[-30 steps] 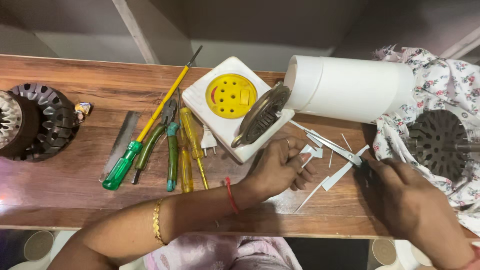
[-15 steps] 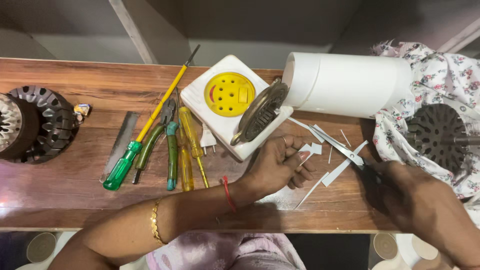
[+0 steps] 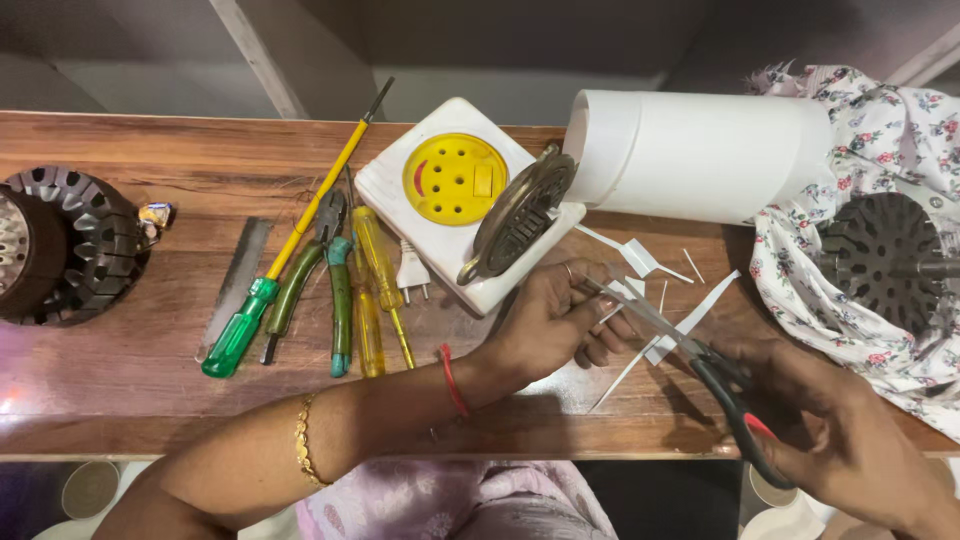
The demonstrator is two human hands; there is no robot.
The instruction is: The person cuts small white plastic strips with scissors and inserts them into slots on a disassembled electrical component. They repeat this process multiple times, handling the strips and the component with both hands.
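My right hand (image 3: 850, 440) grips the scissors (image 3: 700, 375); my left hand (image 3: 555, 325) pinches a white strip (image 3: 622, 292) at the blades.

right hand (image 3: 840, 440) drew back toward table edge | scissors (image 3: 690, 365) now angled toward left hand (image 3: 555, 320)

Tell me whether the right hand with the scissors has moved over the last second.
Yes. The right hand and its scissors have drawn slightly down and away from the white cylinder, toward the near edge of the table. The camera shifted too, so the move is small.
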